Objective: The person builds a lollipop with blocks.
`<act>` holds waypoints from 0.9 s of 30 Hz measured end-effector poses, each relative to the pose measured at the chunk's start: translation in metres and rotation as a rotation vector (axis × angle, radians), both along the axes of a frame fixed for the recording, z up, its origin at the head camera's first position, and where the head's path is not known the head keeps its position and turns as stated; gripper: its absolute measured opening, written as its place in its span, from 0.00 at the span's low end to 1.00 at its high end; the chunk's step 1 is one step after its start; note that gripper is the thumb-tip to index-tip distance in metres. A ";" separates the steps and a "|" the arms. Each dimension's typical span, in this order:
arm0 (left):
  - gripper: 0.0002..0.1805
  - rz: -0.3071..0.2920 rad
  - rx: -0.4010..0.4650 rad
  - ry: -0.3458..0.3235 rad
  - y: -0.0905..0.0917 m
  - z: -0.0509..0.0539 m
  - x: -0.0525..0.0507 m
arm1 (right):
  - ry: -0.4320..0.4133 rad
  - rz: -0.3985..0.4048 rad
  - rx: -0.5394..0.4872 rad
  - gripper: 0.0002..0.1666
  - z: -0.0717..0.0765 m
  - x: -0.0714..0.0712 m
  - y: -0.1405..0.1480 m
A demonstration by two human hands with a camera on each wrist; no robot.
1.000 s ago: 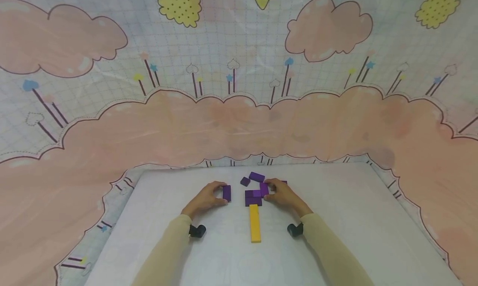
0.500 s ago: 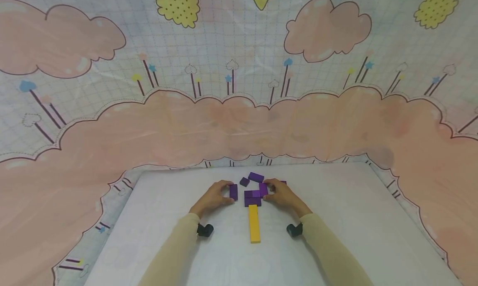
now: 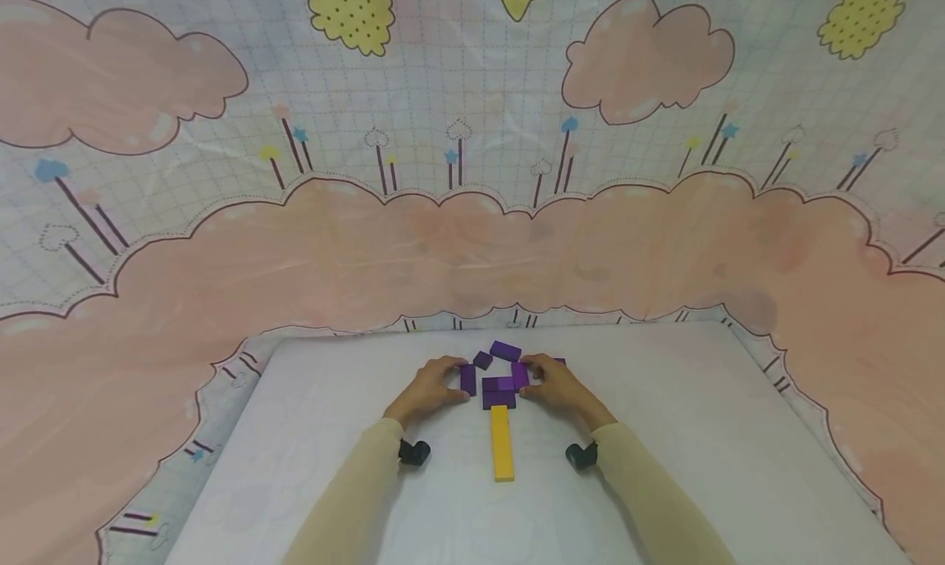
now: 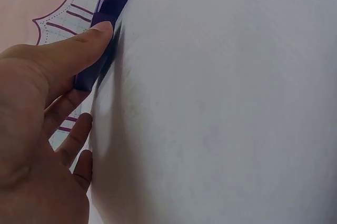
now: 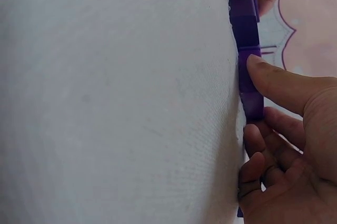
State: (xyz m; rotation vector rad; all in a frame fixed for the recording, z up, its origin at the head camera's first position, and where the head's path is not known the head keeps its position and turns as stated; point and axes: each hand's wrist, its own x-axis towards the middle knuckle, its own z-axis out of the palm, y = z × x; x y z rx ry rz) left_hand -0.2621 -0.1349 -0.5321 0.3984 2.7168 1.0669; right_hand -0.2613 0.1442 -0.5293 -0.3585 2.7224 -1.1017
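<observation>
In the head view my left hand [image 3: 430, 390] grips a dark purple block [image 3: 468, 380] by its two ends, a small gap left of the purple blocks [image 3: 498, 399] in the middle. Its thumb presses the near end in the left wrist view, where the block [image 4: 90, 77] is partly covered. On the other side my right hand [image 3: 561, 387] pinches a brighter purple block [image 3: 520, 375] between thumb and fingers, up against the middle blocks. A long yellow block [image 3: 502, 444] lies lengthwise just in front of them.
Behind the middle blocks lie a small dark purple block [image 3: 483, 360] and a longer purple block [image 3: 505, 351]. Another purple block [image 3: 561, 361] shows partly behind my right hand. The white table [image 3: 295, 467] ends at a patterned cloth [image 3: 472, 253].
My left hand has slid right with its purple block, close to the middle blocks. The right hand stays in place, holding its block.
</observation>
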 end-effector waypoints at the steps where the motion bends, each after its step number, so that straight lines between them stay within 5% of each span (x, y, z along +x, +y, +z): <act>1: 0.34 -0.001 -0.007 0.003 0.001 -0.001 -0.001 | -0.001 0.000 -0.002 0.33 0.000 0.000 0.000; 12: 0.33 -0.037 -0.016 0.052 0.008 -0.003 -0.004 | -0.006 0.000 -0.005 0.33 -0.001 0.000 0.001; 27: 0.33 -0.025 -0.019 0.034 0.010 -0.005 -0.005 | 0.014 0.006 0.022 0.33 -0.001 0.000 0.001</act>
